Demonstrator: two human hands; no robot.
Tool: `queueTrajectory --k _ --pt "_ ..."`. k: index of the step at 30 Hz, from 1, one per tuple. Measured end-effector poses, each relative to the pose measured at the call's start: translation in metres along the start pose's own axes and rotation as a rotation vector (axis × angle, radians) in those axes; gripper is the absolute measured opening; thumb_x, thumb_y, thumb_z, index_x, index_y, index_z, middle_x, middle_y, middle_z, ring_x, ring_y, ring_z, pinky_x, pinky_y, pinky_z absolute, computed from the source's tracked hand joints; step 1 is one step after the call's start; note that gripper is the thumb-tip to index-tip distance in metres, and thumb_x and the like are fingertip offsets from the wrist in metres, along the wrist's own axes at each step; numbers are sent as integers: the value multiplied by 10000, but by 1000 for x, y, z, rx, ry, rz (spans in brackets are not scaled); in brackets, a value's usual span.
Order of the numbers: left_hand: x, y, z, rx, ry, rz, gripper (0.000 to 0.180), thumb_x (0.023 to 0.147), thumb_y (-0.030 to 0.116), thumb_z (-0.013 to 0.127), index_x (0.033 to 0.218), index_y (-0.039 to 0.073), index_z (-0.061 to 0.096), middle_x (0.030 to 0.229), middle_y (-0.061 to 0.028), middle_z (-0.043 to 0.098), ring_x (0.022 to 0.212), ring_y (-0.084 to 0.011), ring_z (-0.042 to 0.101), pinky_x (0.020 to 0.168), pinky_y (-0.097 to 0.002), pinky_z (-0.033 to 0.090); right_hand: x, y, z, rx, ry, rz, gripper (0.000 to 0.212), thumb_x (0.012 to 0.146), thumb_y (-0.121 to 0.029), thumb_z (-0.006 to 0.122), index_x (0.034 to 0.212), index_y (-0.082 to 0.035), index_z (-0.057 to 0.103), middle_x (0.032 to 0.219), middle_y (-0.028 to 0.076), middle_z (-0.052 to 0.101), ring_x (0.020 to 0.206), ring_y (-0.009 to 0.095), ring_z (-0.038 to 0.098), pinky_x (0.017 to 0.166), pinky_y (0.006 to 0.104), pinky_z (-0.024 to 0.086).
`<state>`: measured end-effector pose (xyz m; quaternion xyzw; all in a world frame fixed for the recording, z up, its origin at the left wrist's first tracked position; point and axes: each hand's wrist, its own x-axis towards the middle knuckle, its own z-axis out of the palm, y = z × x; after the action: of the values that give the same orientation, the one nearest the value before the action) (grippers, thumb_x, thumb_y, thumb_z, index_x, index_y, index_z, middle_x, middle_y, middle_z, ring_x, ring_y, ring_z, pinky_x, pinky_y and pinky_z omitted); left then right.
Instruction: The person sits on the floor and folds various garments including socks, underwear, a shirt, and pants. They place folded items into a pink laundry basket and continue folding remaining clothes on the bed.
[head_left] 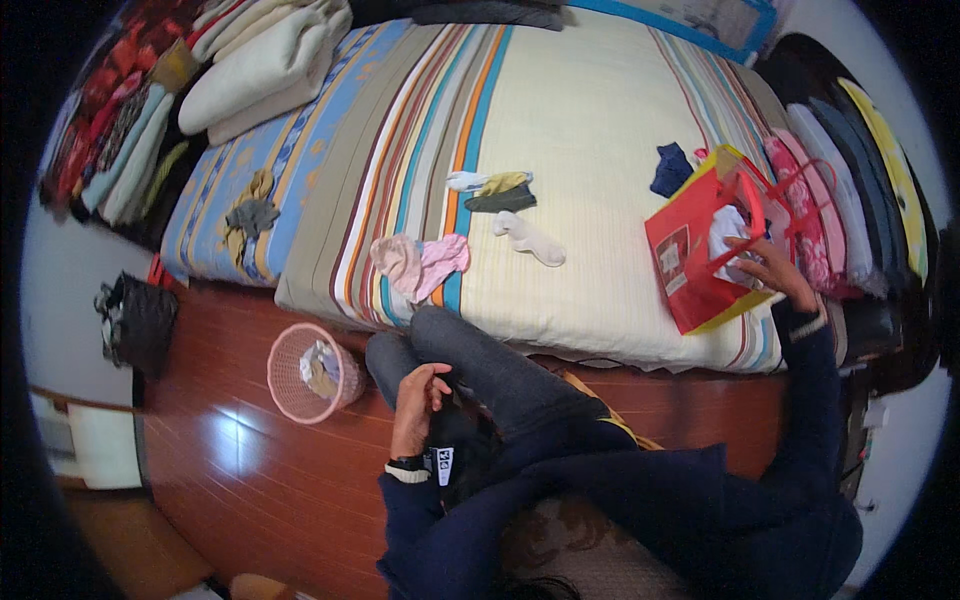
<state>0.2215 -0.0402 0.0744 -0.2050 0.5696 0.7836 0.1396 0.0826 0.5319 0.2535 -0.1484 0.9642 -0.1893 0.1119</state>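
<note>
Hands: two; right hand [775, 272] at 3 o'clock, fingers pinching the rim of one glossy red paper bag [700, 262].
Left hand [417, 393]: 6 o'clock, curled loosely on a dark cloth [452, 440]; grip unclear.
Socks [528, 238]: several soft pairs mid-bed.
Basket [300, 375]: one, pink mesh, 8 o'clock.

You're wearing a dark navy long-sleeved top, cuffs snug at both wrists, with grey jeans on your legs. There's a black wristband with a white edge just behind your left hand [417, 398].
</note>
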Motion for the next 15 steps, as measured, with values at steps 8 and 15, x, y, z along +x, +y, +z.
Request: queueTrajectory --k 8,15 --pt "14 -24 -60 -62 303 -70 329 935 255 429 978 -7 624 620 -59 597 410 -74 430 375 -204 317 -25 -156 22 278 -366 -75 249 863 -248 593 925 -20 671 785 182 653 736 271 652 652 347 497" --pt "18 -28 -54 42 400 -62 357 928 281 427 945 -13 629 550 -83 593 340 -96 426 324 -203 291 198 -142 237 -142 193 -434 430 760 -177 642 1141 -18 522 1050 210 591 899 355 584 755 417 479"
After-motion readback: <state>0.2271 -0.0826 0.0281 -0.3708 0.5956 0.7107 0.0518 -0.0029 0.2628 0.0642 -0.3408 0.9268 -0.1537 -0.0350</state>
